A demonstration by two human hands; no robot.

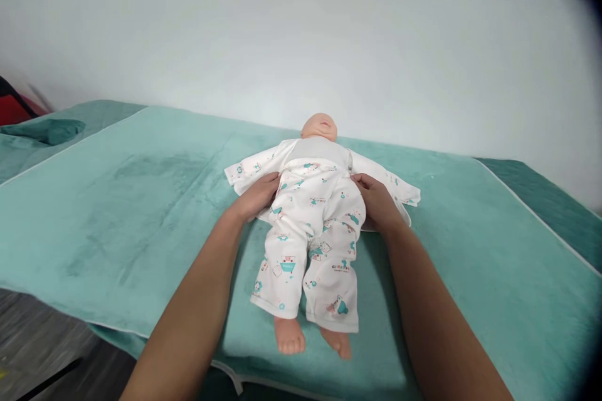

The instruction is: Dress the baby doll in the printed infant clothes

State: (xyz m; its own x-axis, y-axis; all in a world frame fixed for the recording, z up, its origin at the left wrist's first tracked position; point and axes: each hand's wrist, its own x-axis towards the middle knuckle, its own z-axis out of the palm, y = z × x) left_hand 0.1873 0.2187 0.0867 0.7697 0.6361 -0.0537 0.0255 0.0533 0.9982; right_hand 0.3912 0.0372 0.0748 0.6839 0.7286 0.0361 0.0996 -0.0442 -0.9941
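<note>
A baby doll lies on its back, its head at the far end and its bare feet toward me. It wears white baby pants printed with small teal and red pictures. Its matching jacket spreads out under it, the sleeves stretched to both sides. On the left side of the waist, my left hand grips the pants, with its fingertips partly hidden. At the opposite side my right hand pinches the waistband between thumb and fingers. The waistband sits high, over the doll's belly.
The doll rests on a teal cloth with white-edged seams, covering a wide table. A white wall rises right behind it. Something red and black stands at the far left. Dark floor shows at the lower left.
</note>
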